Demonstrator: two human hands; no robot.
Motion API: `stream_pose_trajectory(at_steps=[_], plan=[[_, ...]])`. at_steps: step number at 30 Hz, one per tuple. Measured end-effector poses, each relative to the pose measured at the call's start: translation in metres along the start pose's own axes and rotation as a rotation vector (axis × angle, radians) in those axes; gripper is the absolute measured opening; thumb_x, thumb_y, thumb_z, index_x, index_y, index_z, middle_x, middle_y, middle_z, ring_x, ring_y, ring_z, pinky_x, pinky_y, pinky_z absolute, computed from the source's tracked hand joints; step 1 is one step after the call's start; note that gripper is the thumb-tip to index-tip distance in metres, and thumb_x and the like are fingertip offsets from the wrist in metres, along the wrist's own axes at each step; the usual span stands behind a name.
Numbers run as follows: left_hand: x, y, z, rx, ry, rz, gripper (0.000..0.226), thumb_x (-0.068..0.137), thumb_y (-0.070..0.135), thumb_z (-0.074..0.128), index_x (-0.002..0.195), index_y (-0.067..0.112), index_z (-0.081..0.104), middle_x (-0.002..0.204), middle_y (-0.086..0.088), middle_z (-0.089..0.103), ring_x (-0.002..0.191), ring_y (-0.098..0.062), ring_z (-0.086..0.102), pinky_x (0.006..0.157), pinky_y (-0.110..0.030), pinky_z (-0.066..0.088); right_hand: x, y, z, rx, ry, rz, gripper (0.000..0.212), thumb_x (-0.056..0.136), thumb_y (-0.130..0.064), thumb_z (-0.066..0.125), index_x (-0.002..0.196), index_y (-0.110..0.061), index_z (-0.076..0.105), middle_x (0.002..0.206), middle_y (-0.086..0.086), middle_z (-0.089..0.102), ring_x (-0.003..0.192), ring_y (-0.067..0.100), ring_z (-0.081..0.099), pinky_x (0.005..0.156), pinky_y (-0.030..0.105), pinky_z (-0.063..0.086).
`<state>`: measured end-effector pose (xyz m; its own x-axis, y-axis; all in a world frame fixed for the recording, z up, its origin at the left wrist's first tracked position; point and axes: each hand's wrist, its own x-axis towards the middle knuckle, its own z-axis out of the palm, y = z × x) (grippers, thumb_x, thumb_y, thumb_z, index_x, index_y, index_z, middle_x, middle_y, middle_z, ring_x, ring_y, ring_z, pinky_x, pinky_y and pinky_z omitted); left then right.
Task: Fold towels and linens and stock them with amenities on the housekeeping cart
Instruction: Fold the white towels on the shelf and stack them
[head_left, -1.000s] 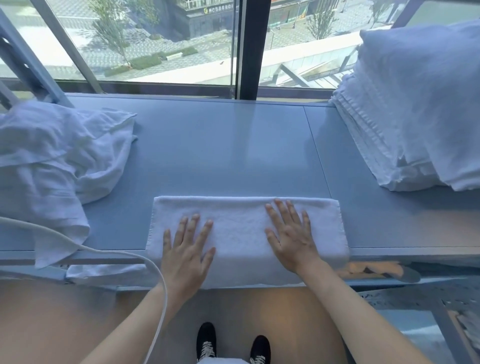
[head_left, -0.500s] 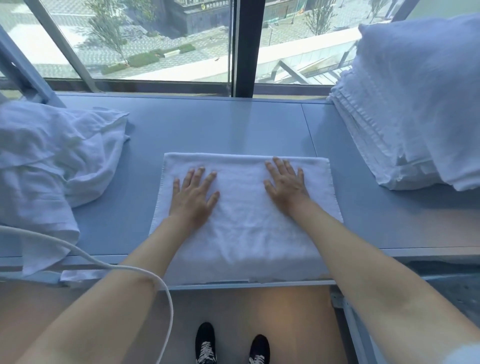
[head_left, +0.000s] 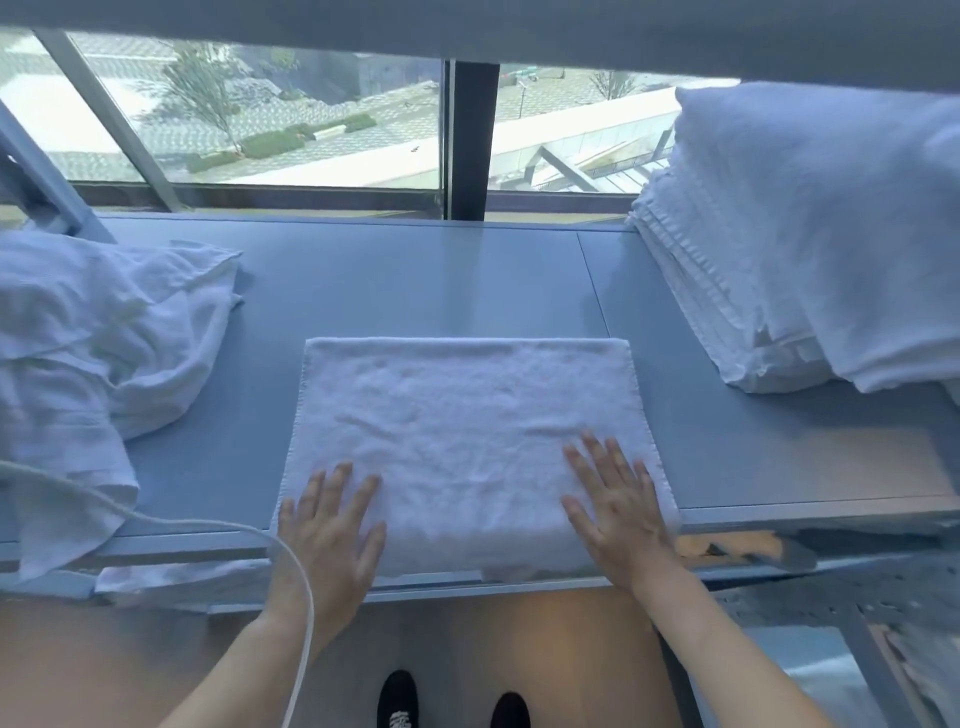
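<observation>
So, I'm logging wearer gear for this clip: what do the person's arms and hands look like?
Both forearms are bare, no sleeves in view. The left hand and right hand show no gloves, rings or watch. A white cable crosses the left forearm.

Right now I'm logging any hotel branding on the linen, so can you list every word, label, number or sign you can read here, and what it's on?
None can be read.
Folded towel under the left hand and right hand: no tag or print shows.
Towel stack and loose linen: plain white.
Buildings through the window: too blurred to show any sign.
</observation>
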<state>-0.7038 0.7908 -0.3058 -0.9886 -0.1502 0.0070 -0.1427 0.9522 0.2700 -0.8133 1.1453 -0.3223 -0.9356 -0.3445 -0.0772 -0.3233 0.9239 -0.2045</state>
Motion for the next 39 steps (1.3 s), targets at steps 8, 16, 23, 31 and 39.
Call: stream_pose_trajectory(at_steps=[8, 16, 23, 31, 39], plan=[[0.030, -0.013, 0.013, 0.048, -0.103, -0.045, 0.071, 0.094, 0.063, 0.009, 0.161, 0.043, 0.013, 0.172, 0.009, 0.002, 0.158, -0.017, -0.003, 0.125, -0.049, 0.002, 0.036, 0.001, -0.003, 0.009, -0.007, 0.028, 0.066, 0.100, -0.059, 0.021, 0.163, -0.042, 0.008, 0.172, -0.016, -0.004, 0.158, 0.010, -0.011, 0.128, 0.049, 0.001], [0.124, -0.019, 0.005, 0.020, -0.128, -0.056, 0.061, 0.104, 0.053, 0.030, 0.162, 0.040, 0.013, 0.172, 0.006, 0.003, 0.158, -0.021, -0.001, 0.126, -0.052, 0.003, 0.136, -0.002, -0.031, 0.011, -0.037, 0.056, 0.062, 0.104, -0.048, 0.038, 0.162, -0.038, 0.020, 0.172, -0.010, 0.009, 0.158, 0.016, 0.004, 0.127, 0.049, 0.005], [0.131, -0.003, -0.020, 0.052, -0.121, -0.031, 0.061, 0.106, 0.046, 0.037, 0.162, 0.030, 0.019, 0.171, -0.004, 0.008, 0.157, -0.032, 0.005, 0.122, -0.062, 0.013, 0.128, -0.023, -0.041, 0.077, -0.001, 0.084, 0.061, 0.107, -0.040, 0.038, 0.164, -0.030, 0.019, 0.173, -0.004, 0.004, 0.159, 0.020, 0.001, 0.126, 0.053, 0.004], [0.007, 0.002, 0.009, 0.011, -0.139, 0.074, 0.066, 0.099, 0.063, 0.014, 0.161, 0.041, 0.020, 0.172, 0.004, 0.008, 0.158, -0.026, 0.002, 0.123, -0.058, 0.014, 0.003, -0.027, -0.011, 0.100, -0.031, -0.006, 0.064, 0.104, -0.054, 0.034, 0.163, -0.039, 0.014, 0.171, -0.016, -0.006, 0.157, 0.010, -0.014, 0.127, 0.046, -0.003], [0.067, -0.003, 0.012, 0.060, -0.100, 0.071, 0.067, 0.098, 0.066, 0.010, 0.161, 0.045, 0.012, 0.172, 0.007, 0.003, 0.159, -0.022, -0.002, 0.126, -0.053, 0.003, 0.062, -0.018, -0.008, 0.067, 0.004, 0.006, 0.064, 0.103, -0.050, 0.039, 0.162, -0.040, 0.019, 0.172, -0.013, 0.005, 0.158, 0.012, -0.003, 0.127, 0.048, 0.003]])
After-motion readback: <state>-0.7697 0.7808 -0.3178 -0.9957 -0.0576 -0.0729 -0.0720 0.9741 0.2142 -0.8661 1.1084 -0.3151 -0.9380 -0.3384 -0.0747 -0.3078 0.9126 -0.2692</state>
